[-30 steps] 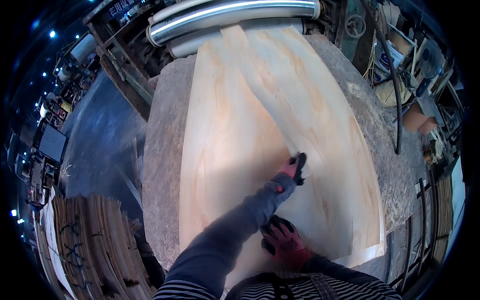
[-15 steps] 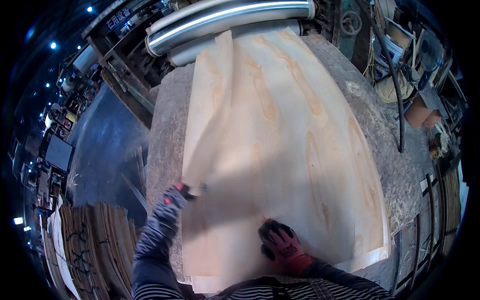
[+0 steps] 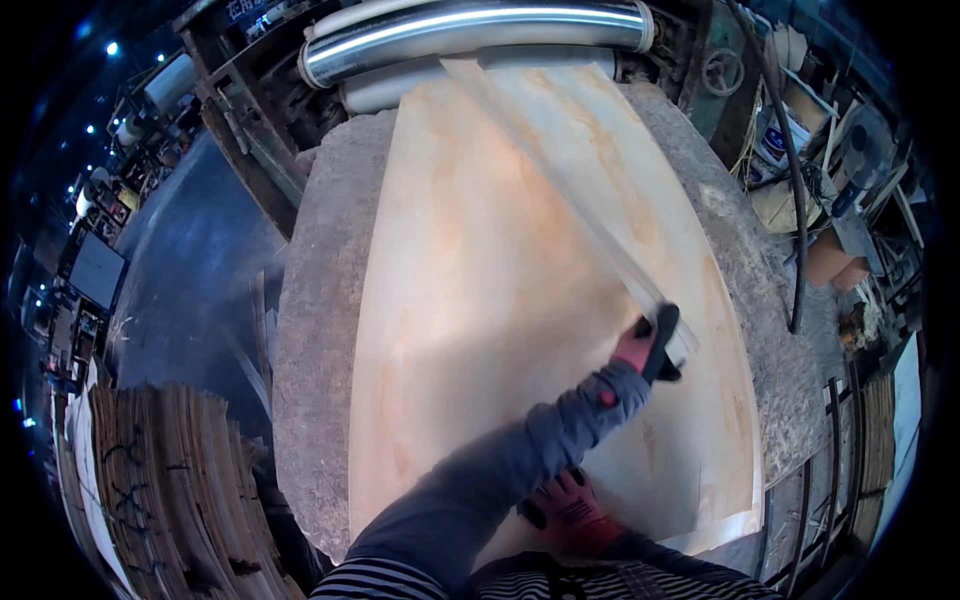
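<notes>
Rollers [image 3: 475, 42] lie beyond the veneer [image 3: 450, 270]; left sleeve [image 3: 490, 455] partly hides right hand [image 3: 575, 515].

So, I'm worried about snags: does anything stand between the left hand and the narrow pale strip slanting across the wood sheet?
Nothing visible does. The left hand is at the near end of the pale strip and appears to grip it. The right hand lies closer to the body, out of the way.

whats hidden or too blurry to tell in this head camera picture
In the head view:
right hand: partly covered by left sleeve
pale strip, near end: blurred, covered by left hand
wood sheet, near edge: partly behind left sleeve and striped shirt
roller machine, top: cut off by upper edge
background clutter: too small, dark
</notes>
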Demonstrator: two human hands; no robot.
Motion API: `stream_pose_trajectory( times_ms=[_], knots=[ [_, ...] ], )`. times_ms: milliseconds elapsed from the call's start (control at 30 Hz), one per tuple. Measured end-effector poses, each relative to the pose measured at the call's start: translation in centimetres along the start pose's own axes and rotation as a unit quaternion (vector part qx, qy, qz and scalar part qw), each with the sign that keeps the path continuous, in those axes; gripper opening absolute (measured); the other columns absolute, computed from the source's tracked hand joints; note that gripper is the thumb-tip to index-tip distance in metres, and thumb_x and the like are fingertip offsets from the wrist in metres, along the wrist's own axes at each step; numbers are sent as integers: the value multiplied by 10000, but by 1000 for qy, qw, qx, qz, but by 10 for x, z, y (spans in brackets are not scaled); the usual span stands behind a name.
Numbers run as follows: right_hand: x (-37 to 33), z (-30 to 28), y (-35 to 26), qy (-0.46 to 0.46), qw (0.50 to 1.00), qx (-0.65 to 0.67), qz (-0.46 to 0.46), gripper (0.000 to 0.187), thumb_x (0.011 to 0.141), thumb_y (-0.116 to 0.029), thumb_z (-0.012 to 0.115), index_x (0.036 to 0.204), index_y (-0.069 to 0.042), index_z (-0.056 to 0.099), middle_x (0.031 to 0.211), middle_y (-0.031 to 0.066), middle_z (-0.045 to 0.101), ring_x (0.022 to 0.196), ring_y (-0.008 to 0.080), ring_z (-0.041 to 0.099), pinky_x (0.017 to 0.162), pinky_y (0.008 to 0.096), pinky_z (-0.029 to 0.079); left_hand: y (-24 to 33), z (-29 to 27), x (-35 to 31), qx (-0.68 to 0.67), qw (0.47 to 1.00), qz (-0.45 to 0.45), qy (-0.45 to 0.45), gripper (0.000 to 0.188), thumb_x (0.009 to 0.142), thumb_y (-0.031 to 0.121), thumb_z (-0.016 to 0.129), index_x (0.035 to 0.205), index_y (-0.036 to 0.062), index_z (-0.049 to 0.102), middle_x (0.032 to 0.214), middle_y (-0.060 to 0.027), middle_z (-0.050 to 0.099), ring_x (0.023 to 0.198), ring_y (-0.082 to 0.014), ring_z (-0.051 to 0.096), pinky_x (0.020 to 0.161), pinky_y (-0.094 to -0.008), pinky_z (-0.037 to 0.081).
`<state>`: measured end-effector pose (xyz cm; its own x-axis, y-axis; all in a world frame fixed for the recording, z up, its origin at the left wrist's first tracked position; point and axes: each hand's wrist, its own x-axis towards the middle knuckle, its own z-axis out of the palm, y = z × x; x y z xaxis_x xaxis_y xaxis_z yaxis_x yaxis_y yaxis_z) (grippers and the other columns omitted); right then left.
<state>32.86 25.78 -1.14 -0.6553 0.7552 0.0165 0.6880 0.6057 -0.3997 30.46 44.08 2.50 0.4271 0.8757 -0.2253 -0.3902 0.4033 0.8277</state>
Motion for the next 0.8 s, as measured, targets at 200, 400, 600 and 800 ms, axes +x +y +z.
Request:
stream_pose_trajectory(
  times_ms=[200,400,600,800],
  knots=[
    [-5,-2,8,-101,986,126,33,324,742,-360,530,978,-142,575,1115,122,461,1069,322,399,889,525,282,-6,-20,-113,151,973,-171,-39,436,838,310,512,1178,43,451,980,-107,577,779,-178,589,648,-300,481],
    [8,-12,-2,-5,996,82,30,412,756,-357,499,1109,-146,512,1197,127,432,1103,341,381,909,526,263,43,-147,-254,147,948,-180,217,339,812,228,544,1109,69,509,945,-66,592,740,-187,604,547,-323,498],
    [6,-17,-6,5,999,33,30,464,753,-384,507,1160,-164,486,1183,127,430,1105,348,373,909,522,265,26,-406,-328,797,599,-67,49,785,520,247,701,1234,120,402,1242,-77,447,1126,-251,431,966,-354,312],
    [9,-18,-3,-3,1000,14,26,454,747,-397,514,1139,-169,502,1184,115,420,1117,330,358,898,533,270,139,-354,-187,434,767,-163,444,461,635,357,696,995,90,587,836,-97,613,628,-216,588,519,-327,477]
  ],
)
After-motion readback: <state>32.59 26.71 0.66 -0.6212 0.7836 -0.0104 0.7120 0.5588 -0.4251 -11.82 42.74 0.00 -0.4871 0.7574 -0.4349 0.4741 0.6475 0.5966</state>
